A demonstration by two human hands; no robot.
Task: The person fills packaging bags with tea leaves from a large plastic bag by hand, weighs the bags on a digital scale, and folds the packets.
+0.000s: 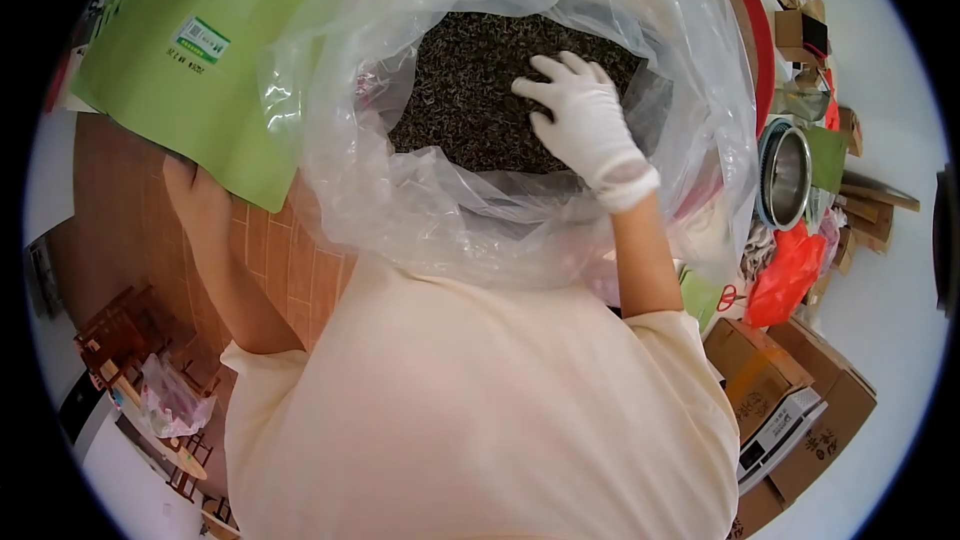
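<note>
Dark, dry, curled leaves that look like tea (470, 90) fill a large clear plastic bag (400, 225) in front of me. My right hand (580, 120), in a white glove, rests on the leaves with its fingers spread and nothing visibly held. At the left, my bare left hand (196, 185) grips the lower edge of a big green bag (230, 70); its fingertips are hidden behind it. A white and green label (202, 40) is stuck on the green bag, whose right edge meets the clear plastic.
A red rim (762, 50) curves around the plastic bag's right side. Farther right are a metal bowl (787, 178), red plastic bag (788, 275), red-handled scissors (728, 297) and cardboard boxes (760, 380). Wooden furniture (125, 335) stands on the tiled floor at lower left.
</note>
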